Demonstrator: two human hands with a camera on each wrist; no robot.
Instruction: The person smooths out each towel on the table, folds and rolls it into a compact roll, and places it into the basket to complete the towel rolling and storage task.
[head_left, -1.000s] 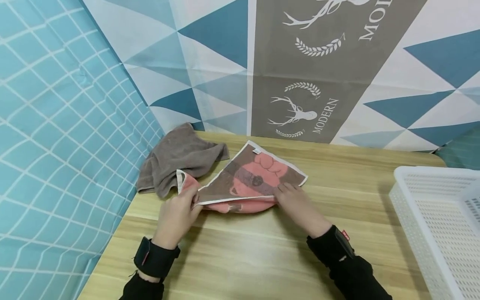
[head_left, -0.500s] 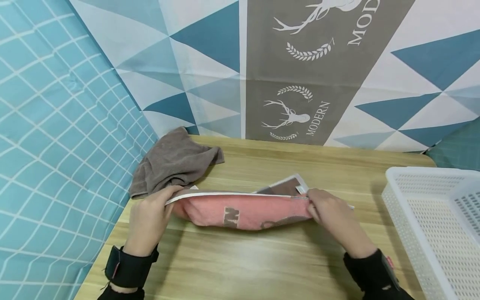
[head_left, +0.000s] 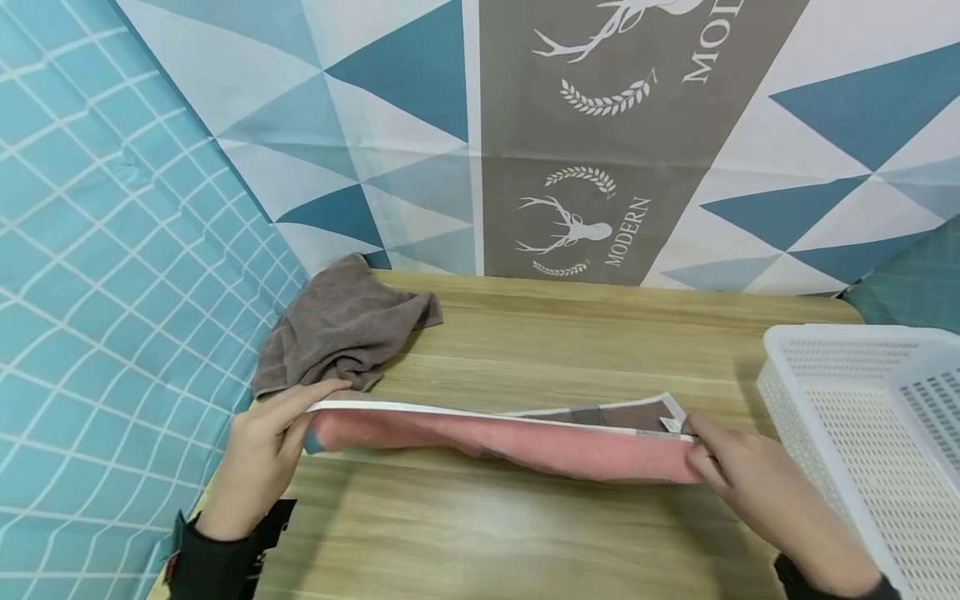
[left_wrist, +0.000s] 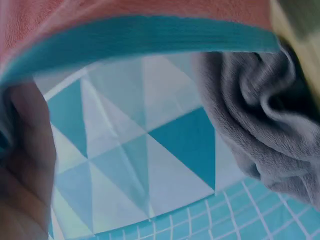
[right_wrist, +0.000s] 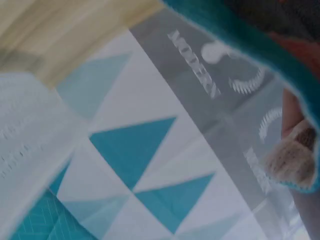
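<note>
In the head view, a pink towel (head_left: 585,454) with a white edge stretches between the two hands over the middle of the bench (head_left: 540,533), its upper edge drawn nearly straight and a brown inner face with a small label showing behind it near the right end. The left hand (head_left: 258,458) pinches the left end of that edge, fingers above and thumb below; the right hand (head_left: 757,475) pinches the other end between thumb and fingers — whether the towel's underside touches the bench, I cannot tell. A white basket (head_left: 806,429) with perforated walls stands at the right, just beside the right hand, and the part in frame shows its bare slotted floor. A grey towel (head_left: 345,321) lies crumpled at the back left, near the left hand, against a blue gridded sheet (head_left: 112,292). The left wrist view has the pink towel spanning the top with a teal-looking border, part of the left hand at the left side and the grey towel's folds at the right. The right wrist view is blurred — the basket's pale wall at the left, the pink towel's border crossing the upper right, a bit of the right hand beside it
</note>
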